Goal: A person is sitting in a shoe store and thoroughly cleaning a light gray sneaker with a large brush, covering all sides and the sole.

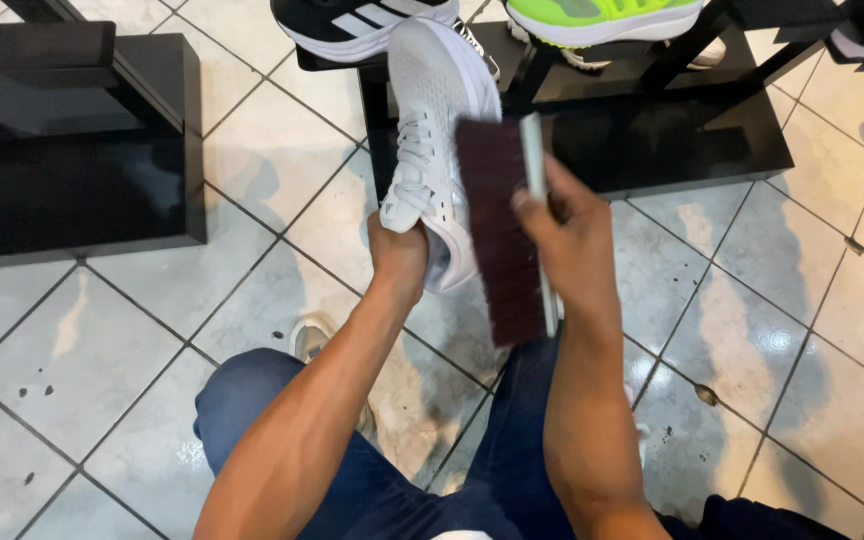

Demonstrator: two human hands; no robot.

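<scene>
Nearest the camera, the person's legs in dark blue trousers [352, 480] fill the bottom of the view, with both bare forearms reaching forward above them. A foot in a light shoe [309, 338] shows on the floor just beyond the left knee.

The left hand [397, 250] is clamped on a white sneaker [434, 130], gripping it from below at the heel end, fingers wrapped out of sight. The sneaker is held up off the floor, laces toward the camera, toe pointing away toward the stand behind it.

The right hand [567, 240] is closed on a brush [504, 225], thumb across its pale back edge. The brush has a long block of dark maroon bristles facing left, toward the sneaker. The bristles lie just beside the sneaker's right flank; whether they actually touch it cannot be told.

The floor [102, 360] is pale glossy tile with dark grout lines and a few dark specks.

Farther off, a low black display stand [692, 140] sits behind the sneaker. On its upper level rest a black sneaker with white stripes [352, 25] and a neon green sneaker [602, 18], both partly cut off by the top edge. A second black stand [72, 140] occupies the upper left.
</scene>
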